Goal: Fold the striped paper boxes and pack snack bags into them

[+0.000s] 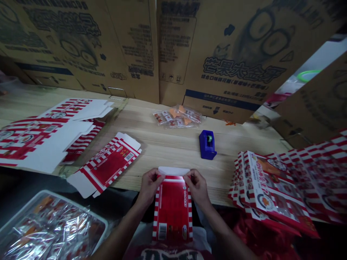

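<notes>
A red and white striped carton (pixel 173 209) lies between my hands at the table's front edge, with its barcode end toward me and a white flap standing out at the far end. My left hand (pixel 149 184) pinches the far left corner of the carton by that flap. At the far right corner, my right hand (pixel 199 186) pinches it the same way. To the left rests another folded carton (pixel 112 164), its end flaps sticking out. Beyond my right hand stands a blue tape dispenser (pixel 207 145).
Clear packets (pixel 177 116) with orange pieces lie at the back. Flat carton sheets (pixel 48 133) are stacked left. A tub (pixel 104 231) of wrapped packets sits low at left. Filled cartons (pixel 273 184) stand in rows at right. Cardboard boxes (pixel 173 90) wall off the back.
</notes>
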`<state>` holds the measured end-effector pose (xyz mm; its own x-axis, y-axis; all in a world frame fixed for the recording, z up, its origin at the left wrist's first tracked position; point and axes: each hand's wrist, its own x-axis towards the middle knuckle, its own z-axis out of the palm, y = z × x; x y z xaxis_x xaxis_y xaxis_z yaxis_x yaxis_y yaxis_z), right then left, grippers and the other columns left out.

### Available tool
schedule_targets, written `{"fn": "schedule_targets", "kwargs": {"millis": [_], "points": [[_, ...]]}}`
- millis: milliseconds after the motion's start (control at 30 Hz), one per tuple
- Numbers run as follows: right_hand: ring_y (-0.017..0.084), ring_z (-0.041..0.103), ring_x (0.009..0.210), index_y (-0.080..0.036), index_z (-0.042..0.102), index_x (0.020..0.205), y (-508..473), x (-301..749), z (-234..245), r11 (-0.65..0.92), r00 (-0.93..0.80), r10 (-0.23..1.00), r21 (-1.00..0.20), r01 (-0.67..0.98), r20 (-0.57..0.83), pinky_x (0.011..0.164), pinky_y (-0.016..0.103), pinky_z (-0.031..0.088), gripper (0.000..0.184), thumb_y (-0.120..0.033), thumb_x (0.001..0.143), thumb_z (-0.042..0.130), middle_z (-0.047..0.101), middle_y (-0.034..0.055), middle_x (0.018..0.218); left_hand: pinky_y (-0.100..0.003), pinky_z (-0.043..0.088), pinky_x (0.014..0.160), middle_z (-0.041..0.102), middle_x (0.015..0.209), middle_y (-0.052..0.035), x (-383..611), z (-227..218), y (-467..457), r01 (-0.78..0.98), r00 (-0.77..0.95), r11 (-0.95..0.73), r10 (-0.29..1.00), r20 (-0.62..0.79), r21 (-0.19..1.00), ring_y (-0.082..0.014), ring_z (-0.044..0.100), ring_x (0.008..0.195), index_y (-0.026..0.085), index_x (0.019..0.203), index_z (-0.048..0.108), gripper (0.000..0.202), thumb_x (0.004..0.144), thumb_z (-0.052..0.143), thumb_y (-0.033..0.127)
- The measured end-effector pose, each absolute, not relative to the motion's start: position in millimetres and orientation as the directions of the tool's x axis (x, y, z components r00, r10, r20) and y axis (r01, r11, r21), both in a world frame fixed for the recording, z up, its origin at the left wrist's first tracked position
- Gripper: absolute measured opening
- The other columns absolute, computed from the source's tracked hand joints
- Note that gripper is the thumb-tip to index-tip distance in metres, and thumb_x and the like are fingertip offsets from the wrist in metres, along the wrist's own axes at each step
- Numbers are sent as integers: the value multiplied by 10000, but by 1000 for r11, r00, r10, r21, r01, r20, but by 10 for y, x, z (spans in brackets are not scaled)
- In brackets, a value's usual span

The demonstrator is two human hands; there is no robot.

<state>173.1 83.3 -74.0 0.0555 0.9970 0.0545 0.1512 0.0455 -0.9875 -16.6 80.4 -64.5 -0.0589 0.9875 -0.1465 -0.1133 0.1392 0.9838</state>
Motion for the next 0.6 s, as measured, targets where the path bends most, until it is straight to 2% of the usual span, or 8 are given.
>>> {"fn": "schedule_targets", "kwargs": {"millis": [33,100,167,200,300,433,500,600], "points": [[126,463,610,-223,512,838,832,1716,-731,18,96,995,-993,116,29,573,233,403,177,-359,788,613,471,-36,684,-205,370,568,504,622,57,-168,-649,810,-101,-80,130,987,-139,986,-94,476,577,173,663,488,226,727,665,298],[142,527,677,-239,521,1009,817,1691,-697,-16,101,995,-997,77,-9,619,248,449,268,-352,786,617,535,-18,768,-207,395,584,527,684,57,-204,-653,821,-91,-100,107,988,-116,990,-103,511,614,193,824,518,188,725,657,271],[175,579,824,-235,569,1055,791,1678,-642,4,5,1000,-994,105,5,726,286,480,271,-347,811,603,594,29,902,-220,422,617,550,761,43,-282,-652,834,-60,-48,88,995,-91,994,-115,541,672,210,994,521,286,739,643,256],[189,585,885,-228,604,1031,780,1676,-612,30,-51,998,-991,130,24,765,298,481,243,-345,819,602,605,48,955,-227,429,632,558,784,29,-332,-648,841,-18,5,81,997,-81,997,-121,547,693,205,1022,539,288,755,632,258],[201,590,932,-213,665,925,770,1690,-535,102,-138,987,-981,164,79,790,300,477,173,-345,838,596,618,63,967,-243,432,654,567,773,-11,-468,-611,859,142,143,18,989,-39,990,-139,547,716,157,862,645,159,768,639,286],[185,609,827,-185,667,752,840,1741,-497,48,-162,987,-985,169,20,731,287,478,240,-367,864,560,655,59,874,-255,436,662,598,781,-49,-536,-473,865,182,221,-53,975,12,982,-162,570,749,140,729,681,222,810,608,333],[182,612,768,-179,672,760,894,1770,-489,-5,-203,978,-982,187,-44,687,285,483,205,-368,815,616,670,50,819,-253,434,655,609,749,-50,-540,-394,870,210,250,-60,968,6,976,-158,572,724,143,715,695,269,844,562,339],[188,626,766,-179,680,878,974,1799,-462,-37,-210,974,-976,214,-83,674,289,496,213,-339,737,683,691,48,848,-238,427,611,636,726,-43,-544,-318,904,296,240,-43,970,-31,954,-162,586,699,148,783,722,194,787,619,313]]}}
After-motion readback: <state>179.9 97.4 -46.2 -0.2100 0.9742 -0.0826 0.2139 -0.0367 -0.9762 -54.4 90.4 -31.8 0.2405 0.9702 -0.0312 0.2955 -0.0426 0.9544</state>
